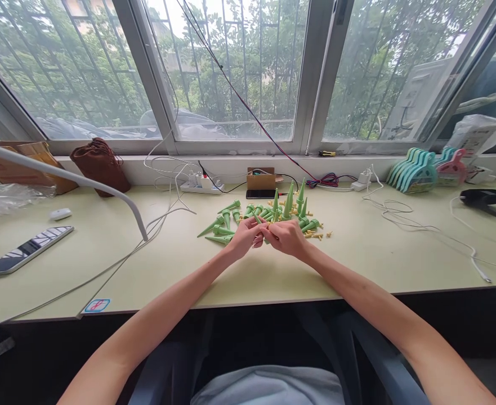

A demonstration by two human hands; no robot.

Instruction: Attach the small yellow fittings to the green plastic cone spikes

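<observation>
My left hand [246, 234] and my right hand [289, 236] meet just above the middle of the table. The left fingers are closed on a green plastic watering spike, whose tapered end [257, 217] shows above them. Pressed against it, my right fingers are pinched, and what they grip is hidden. Around both hands are more green watering spikes: several lie on the left [219, 239], and several stand point up [289, 203] behind my right hand. Small yellow valve pieces [314, 235] are scattered to the right.
Behind the spikes are a cardboard box [260, 180] and a dark phone [260, 194]. White cables [425, 226] cross the table at both sides. A patterned phone [26, 250] and a brown pouch [99, 167] are left; teal hangers [412, 170] stand right.
</observation>
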